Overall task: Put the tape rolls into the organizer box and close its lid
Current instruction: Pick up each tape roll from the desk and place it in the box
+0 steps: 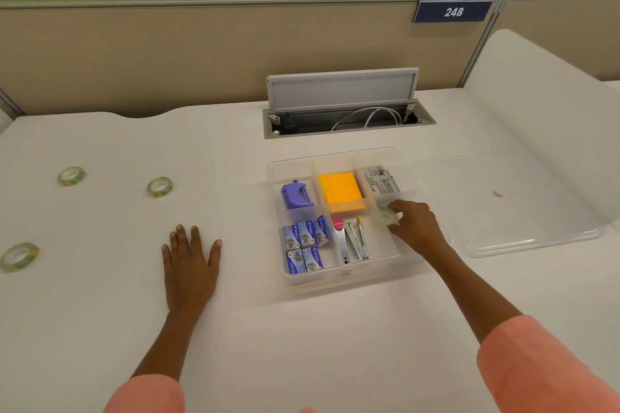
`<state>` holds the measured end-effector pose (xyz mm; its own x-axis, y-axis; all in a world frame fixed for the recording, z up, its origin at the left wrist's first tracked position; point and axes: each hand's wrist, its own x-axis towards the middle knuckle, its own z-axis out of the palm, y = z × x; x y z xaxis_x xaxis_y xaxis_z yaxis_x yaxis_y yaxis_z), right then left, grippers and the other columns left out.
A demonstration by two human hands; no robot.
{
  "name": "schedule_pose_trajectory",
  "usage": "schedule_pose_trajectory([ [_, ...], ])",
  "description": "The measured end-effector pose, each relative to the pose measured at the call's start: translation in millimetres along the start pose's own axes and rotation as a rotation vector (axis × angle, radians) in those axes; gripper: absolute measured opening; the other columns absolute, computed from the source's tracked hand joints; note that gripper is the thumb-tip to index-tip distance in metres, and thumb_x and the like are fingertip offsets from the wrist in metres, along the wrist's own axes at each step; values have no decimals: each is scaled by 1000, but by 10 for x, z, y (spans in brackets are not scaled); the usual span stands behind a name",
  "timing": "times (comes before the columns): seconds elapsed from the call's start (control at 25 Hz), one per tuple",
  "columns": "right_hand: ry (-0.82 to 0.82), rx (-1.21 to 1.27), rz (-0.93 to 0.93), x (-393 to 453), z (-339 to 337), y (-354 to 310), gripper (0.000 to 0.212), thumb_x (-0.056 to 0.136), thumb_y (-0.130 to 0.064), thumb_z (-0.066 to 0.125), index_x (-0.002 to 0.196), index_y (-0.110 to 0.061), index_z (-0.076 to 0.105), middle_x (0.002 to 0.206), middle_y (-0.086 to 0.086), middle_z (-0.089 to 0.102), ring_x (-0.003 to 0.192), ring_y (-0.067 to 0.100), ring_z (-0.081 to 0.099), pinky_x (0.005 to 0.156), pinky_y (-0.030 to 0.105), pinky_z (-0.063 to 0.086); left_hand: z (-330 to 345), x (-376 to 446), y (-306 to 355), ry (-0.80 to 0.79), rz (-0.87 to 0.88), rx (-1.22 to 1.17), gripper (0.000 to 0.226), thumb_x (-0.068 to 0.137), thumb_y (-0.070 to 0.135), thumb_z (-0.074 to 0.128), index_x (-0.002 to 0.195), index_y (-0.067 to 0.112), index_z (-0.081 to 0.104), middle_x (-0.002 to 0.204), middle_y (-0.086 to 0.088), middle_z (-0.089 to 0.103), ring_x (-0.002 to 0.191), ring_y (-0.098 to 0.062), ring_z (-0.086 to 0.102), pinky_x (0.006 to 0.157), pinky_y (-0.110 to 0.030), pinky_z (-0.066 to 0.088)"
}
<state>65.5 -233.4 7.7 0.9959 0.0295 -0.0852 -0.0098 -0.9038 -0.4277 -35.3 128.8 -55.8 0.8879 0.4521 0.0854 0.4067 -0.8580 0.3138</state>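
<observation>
Three tape rolls (160, 187) lie loose, all left of our flat, released left hand (191, 255), the nearer one; our right hand (414, 223) pinches a fourth roll (389, 217) inside the box (342, 273).

Organizer box (339, 280) at table (235, 329) centre, lid (523, 228) just right of it, three tape rolls (160, 187) well left, cable hatch (345, 111) behind the box
</observation>
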Motion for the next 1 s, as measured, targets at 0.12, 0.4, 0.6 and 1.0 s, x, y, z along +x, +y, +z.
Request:
schedule_pose_trajectory([
  [0.12,-9,-58,5,-17,-45,-31,44,76,-14,70,119,-12,59,120,14,66,105,34,61,86,41,50,3,3,-7,0,2,1,62,94,41,35,142,3,24,153,-23,20,144,-33,14,120,-44,6],
  [0.4,151,38,-151,3,-242,-449,37,82,-19,68,118,-13,61,123,12,64,110,30,59,92,40,48,11,16,-12,10,-2,-19,62,94,41,37,142,3,26,153,-24,21,144,-34,15,120,-45,8],
  [0.6,35,50,-367,60,-1,-1137,37,87,-24,61,122,-15,58,129,8,60,118,26,51,98,37,42,-8,65,-59,-22,24,-71,63,92,41,43,140,3,30,152,-23,23,144,-33,16,120,-43,7],
  [1.0,-246,-125,-732,238,918,-2375,52,90,-24,55,139,-18,38,150,9,33,134,26,33,107,40,37,-70,252,-397,55,-98,7,69,92,50,29,144,4,19,155,-20,13,145,-33,8,120,-45,4],
])
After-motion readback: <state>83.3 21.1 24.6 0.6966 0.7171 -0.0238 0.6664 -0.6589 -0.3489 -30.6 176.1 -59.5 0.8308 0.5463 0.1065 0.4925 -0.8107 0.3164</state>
